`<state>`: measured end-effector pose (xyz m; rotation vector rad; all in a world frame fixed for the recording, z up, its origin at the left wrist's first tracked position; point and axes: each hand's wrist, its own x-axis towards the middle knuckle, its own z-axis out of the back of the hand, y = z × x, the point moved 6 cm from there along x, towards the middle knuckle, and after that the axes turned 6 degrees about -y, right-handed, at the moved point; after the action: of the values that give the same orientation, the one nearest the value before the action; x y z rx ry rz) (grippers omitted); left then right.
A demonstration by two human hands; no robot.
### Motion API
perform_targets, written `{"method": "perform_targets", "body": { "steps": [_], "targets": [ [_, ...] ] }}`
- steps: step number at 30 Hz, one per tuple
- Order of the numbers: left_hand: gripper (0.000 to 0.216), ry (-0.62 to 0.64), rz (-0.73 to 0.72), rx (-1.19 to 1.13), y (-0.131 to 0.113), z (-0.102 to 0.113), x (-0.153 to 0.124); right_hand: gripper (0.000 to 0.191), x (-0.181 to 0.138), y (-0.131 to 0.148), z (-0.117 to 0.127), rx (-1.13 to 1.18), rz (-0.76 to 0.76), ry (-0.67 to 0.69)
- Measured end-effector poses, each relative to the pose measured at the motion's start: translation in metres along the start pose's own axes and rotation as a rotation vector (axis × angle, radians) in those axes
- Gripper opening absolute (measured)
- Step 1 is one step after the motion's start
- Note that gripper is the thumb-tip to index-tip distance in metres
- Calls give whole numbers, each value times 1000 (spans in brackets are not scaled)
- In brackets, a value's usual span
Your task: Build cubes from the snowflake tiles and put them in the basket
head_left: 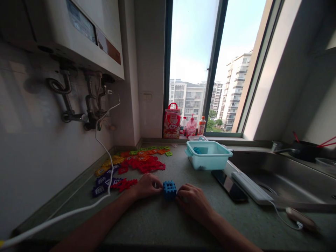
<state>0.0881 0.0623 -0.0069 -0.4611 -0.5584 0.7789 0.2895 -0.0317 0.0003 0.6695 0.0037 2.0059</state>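
A small blue cube (169,189) made of interlocking plastic pieces sits on the counter, a window-like grid on its top. My left hand (147,184) is at its left side, fingers curled and fingertips against the edge. On the opposite side my right hand (193,200) presses its bent fingers to the cube's right edge. To the left of my left hand lie red interlocking pieces (143,163), with purple pieces (100,189), yellow pieces (110,162), orange pieces (147,153) and green pieces (168,153) spread around them.
A light-blue plastic basin (208,161) with some blue pieces inside stands ahead. Right of it are a phone (229,187), a white power strip (250,189) and a steel sink (283,171). A white cable (78,212) crosses the counter at left. Bottles (191,126) line the windowsill.
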Motion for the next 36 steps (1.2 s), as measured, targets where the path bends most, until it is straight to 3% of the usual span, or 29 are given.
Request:
{"method": "perform_targets", "body": {
  "steps": [9, 13, 18, 23, 28, 36],
  "targets": [
    [22, 27, -21, 13, -4, 3, 1, 19, -2, 0, 15, 8, -53, 29],
    [20, 16, -127, 72, -7, 12, -1, 47, -1, -7, 37, 14, -58, -39],
    [12, -119, -246, 320, -16, 32, -6, 77, 28, 28, 57, 6, 185, 46],
    [15, -182, -229, 451, -8, 39, -6, 96, 71, 59, 36, -142, 339, 328],
    [24, -170, -189, 470, -2, 41, -10, 104, 83, 58, 7, -229, 343, 550],
    [24, -161, -147, 442, 3, 39, -9, 101, 87, 45, -9, -194, 330, 635]
  ]
}}
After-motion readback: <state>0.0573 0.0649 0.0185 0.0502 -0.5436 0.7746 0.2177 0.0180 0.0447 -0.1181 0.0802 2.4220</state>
